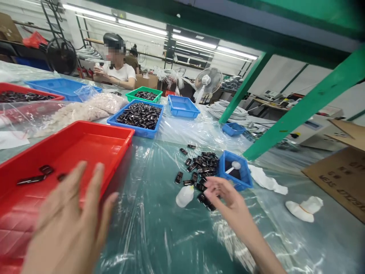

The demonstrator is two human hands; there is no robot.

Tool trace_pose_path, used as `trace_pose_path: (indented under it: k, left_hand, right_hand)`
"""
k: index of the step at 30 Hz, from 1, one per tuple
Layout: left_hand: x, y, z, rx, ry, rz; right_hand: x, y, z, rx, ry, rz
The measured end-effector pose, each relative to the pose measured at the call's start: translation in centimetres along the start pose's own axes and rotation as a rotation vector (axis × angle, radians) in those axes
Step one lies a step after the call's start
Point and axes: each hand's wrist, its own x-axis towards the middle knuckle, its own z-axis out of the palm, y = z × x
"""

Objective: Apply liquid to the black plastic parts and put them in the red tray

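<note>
My left hand (68,220) is spread, blurred, over the right part of a large red tray (94,140), holding nothing. Several black pieces (46,169) lie in that tray, one partly behind my fingers. My right hand (225,198) is beside a loose pile of small black parts (203,164), its thumb and fingers curved with a gap between them; nothing shows in it. Just left of its fingertips a white squeeze bottle (184,196) lies on the plastic-covered table (142,213). Behind the hand sits a small blue bin (246,179) with dark contents and a white spoon (234,166).
Further back stand a blue tray (111,121) and a green tray (161,95) of black parts, and another blue tray (184,108). A green post (299,106) slants at the right, near a carton (339,179) and white cloths (268,180). A person (122,74) sits across the table.
</note>
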Motion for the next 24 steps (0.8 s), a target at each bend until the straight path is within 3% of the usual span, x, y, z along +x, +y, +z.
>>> trace_pose_path:
  k: [3, 5, 6, 7, 13, 16, 19, 24]
  left_hand:
    - [-1.5, 2.2, 3.6, 0.202, -0.049, 0.38]
    - [-1.8, 4.0, 6.1, 0.227, -0.174, 0.513]
    - [-1.5, 4.9, 7.2, 0.241, -0.314, 0.489]
    - [-0.9, 5.6, 8.3, 0.244, -0.368, 0.476]
    - [4.9, 6.9, 12.9, 0.216, -0.41, 0.416]
    - [6.6, 6.7, 14.3, 0.147, -0.405, 0.486]
    - [6.8, 6.8, 14.8, 0.068, -0.419, 0.544]
    - [4.8, 7.4, 13.3, -0.082, -0.486, 0.47]
  right_hand:
    - [0.0, 1.4, 1.7, -0.069, -0.117, -0.008]
    - [-0.1, 1.9, 3.2, -0.091, -0.166, -0.017]
    - [-0.1, 2.1, 3.7, -0.093, -0.177, -0.025]
    - [-0.1, 2.2, 3.9, -0.092, -0.173, -0.033]
    - [0.6, 2.1, 1.9, -0.038, -0.018, -0.066]
    - [0.6, 2.0, 1.2, -0.023, 0.016, -0.068]
    - [0.3, 2.0, 1.6, -0.026, 0.019, -0.065]
    - [0.0, 2.1, 1.9, -0.038, 0.011, -0.062]
